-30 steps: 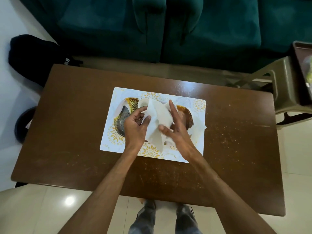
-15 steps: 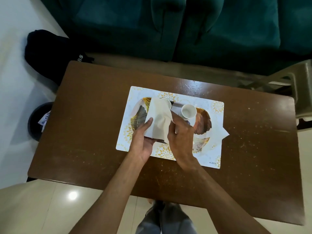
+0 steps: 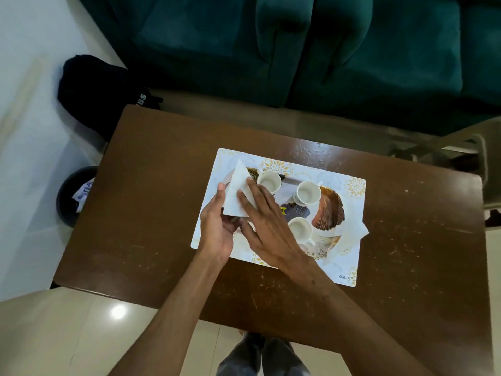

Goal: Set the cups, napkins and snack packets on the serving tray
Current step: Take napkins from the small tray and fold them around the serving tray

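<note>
Pointing its tip away, long axis near-to-far, the folded white triangular paper napkin [image 3: 236, 189] sits over the round gold-patterned serving tray's [image 3: 328, 213] left part; left hand [image 3: 217, 230] fingers curl under it, and right hand [image 3: 268, 221] fingers press straight on top.

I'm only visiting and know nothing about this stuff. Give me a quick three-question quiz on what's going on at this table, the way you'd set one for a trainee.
1. How many cups stand on the tray?
2. Whose fingers lie flat on top of the folded napkin? A) left hand B) right hand C) neither
3. True or false: the tray rests on a patterned placemat.
Key: 1) three; 2) B; 3) true.
</note>
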